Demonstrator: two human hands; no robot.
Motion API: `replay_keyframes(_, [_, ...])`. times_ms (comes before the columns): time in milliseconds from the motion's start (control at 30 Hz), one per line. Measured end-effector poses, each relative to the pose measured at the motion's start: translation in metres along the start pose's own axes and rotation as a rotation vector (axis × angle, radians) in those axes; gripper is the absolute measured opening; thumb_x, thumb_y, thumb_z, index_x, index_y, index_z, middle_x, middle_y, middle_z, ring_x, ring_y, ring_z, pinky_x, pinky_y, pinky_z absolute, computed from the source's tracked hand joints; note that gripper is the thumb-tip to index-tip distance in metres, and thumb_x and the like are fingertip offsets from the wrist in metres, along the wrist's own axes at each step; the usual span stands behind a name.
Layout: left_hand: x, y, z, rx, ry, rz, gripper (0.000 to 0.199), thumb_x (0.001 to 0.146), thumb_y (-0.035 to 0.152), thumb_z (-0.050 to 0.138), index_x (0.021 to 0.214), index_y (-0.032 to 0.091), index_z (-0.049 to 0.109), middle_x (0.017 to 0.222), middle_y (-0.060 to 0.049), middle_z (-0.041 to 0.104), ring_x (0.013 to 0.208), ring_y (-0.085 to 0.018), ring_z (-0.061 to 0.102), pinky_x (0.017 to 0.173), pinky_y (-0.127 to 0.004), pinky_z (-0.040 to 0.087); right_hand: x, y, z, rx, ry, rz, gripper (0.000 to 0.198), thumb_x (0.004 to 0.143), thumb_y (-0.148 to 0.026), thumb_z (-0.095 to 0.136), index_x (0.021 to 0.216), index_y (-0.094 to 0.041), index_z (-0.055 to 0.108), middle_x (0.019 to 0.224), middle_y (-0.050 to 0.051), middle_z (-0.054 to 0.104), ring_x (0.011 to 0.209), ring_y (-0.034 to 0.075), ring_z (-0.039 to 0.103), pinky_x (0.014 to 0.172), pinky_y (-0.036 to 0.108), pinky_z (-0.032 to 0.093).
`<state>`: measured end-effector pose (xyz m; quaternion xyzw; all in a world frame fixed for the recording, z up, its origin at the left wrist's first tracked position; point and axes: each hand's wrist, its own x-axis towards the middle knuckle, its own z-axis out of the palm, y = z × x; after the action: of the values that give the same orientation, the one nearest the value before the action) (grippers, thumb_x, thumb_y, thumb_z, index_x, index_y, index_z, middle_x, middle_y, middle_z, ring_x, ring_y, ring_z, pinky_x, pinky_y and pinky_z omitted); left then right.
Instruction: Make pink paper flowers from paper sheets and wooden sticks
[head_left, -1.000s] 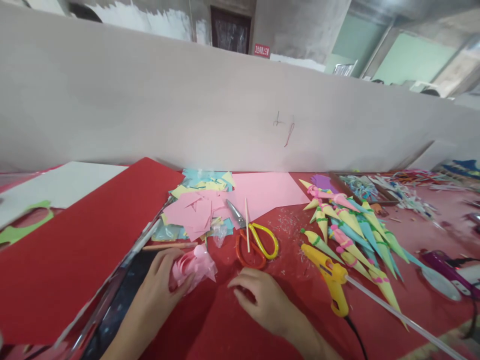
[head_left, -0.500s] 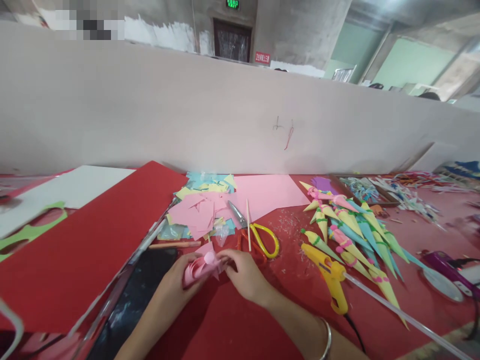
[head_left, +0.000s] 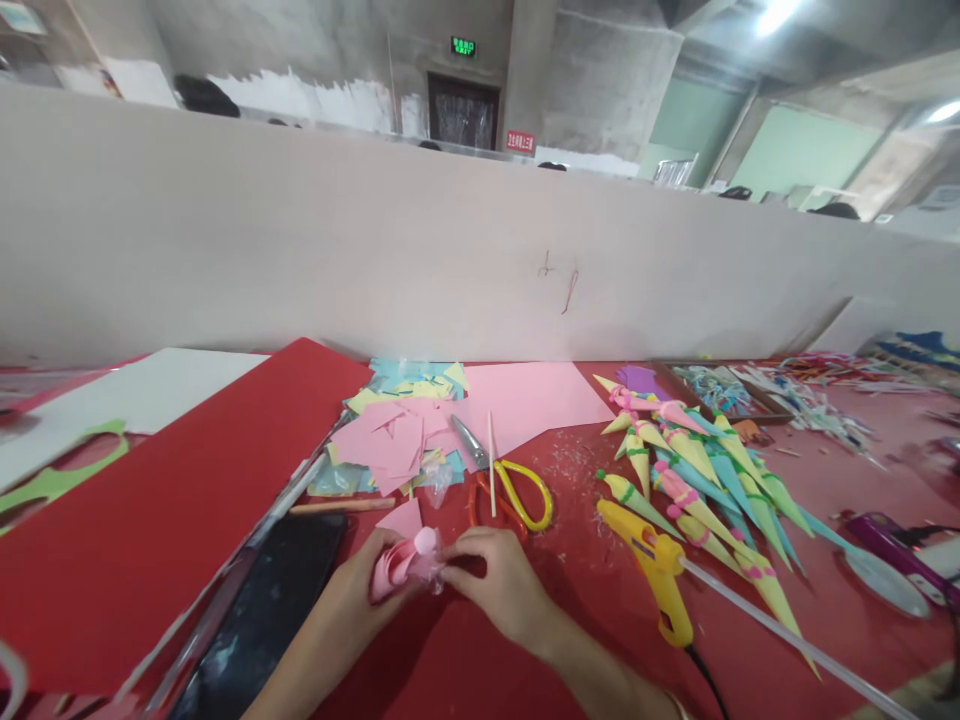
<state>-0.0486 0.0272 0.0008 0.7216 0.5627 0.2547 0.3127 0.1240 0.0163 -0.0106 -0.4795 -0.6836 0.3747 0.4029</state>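
My left hand [head_left: 349,605] is closed around a rolled piece of pink paper [head_left: 388,572] with curled layers. A small pale pink ball [head_left: 426,541] sits at the top of the roll. From the right side, my right hand [head_left: 506,580] pinches the thin, crumpled edge of the same pink piece with thumb and fingertips; motion blurs that edge. Just beyond my hands lie scissors [head_left: 531,497] with one yellow and one red handle, a thin pale stick [head_left: 492,465] across them. A pile of pink paper pieces [head_left: 382,440] is behind my left hand.
At right lie a yellow glue gun [head_left: 652,565] with a long clear glue stick [head_left: 795,640] and a heap of coloured paper cones [head_left: 705,470]. A black phone-like slab [head_left: 270,600] and large red sheet [head_left: 187,500] are at left. A pale partition [head_left: 450,250] closes the back.
The view has tilted up slightly, so the table sits lower. My right fingertips have shifted at the pink piece's right edge, where a thin translucent bit now shows.
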Motion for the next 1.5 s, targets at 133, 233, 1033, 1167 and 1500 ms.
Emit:
replay_keyframes(133, [0.000, 0.003, 0.008, -0.045, 0.008, 0.005, 0.019, 0.066, 0.036, 0.057, 0.074, 0.021, 0.049, 0.065, 0.002, 0.065, 0.057, -0.015, 0.060, 0.052, -0.020, 0.045, -0.004, 0.008, -0.002, -0.153, -0.074, -0.039, 0.017, 0.071, -0.011, 0.061, 0.084, -0.018, 0.069, 0.080, 0.004, 0.068, 0.076, 0.015, 0.062, 0.072, 0.023, 0.045])
replay_keyframes(233, [-0.001, 0.004, 0.012, -0.049, 0.026, -0.004, 0.018, 0.065, 0.036, 0.057, 0.073, 0.021, 0.049, 0.064, 0.002, 0.065, 0.055, -0.015, 0.060, 0.051, -0.021, 0.045, -0.006, 0.015, -0.002, -0.206, -0.092, -0.036, 0.021, 0.070, -0.007, 0.059, 0.084, -0.019, 0.068, 0.081, 0.004, 0.067, 0.077, 0.015, 0.061, 0.073, 0.023, 0.045])
replay_keyframes(1033, [-0.010, 0.046, 0.003, -0.287, 0.236, -0.038, 0.031, 0.067, 0.033, 0.058, 0.092, 0.020, 0.045, 0.073, 0.002, 0.053, 0.064, -0.013, 0.053, 0.058, -0.022, 0.044, -0.005, 0.002, -0.021, 0.376, 0.221, 0.106, 0.021, 0.075, -0.037, 0.055, 0.074, -0.016, 0.061, 0.064, 0.003, 0.065, 0.060, 0.016, 0.064, 0.059, 0.026, 0.053])
replay_keyframes(1167, [-0.005, 0.062, 0.003, -0.497, 0.142, -0.076, 0.019, 0.070, 0.037, 0.053, 0.073, 0.019, 0.045, 0.058, 0.007, 0.042, 0.049, -0.008, 0.041, 0.048, -0.020, 0.037, -0.007, 0.002, -0.024, 0.175, 0.236, 0.098, 0.013, 0.068, -0.026, 0.062, 0.062, -0.016, 0.057, 0.057, 0.000, 0.061, 0.055, 0.013, 0.059, 0.054, 0.023, 0.049])
replay_keyframes(1500, [0.007, 0.041, 0.020, -1.059, -0.220, -0.198, 0.033, 0.080, 0.043, 0.045, 0.059, 0.019, 0.035, 0.047, 0.009, 0.027, 0.041, -0.005, 0.018, 0.041, -0.018, 0.020, -0.005, 0.009, -0.023, 0.438, 0.281, 0.115, 0.025, 0.081, -0.036, 0.047, 0.091, -0.017, 0.059, 0.081, 0.007, 0.066, 0.070, 0.016, 0.063, 0.067, 0.030, 0.052])
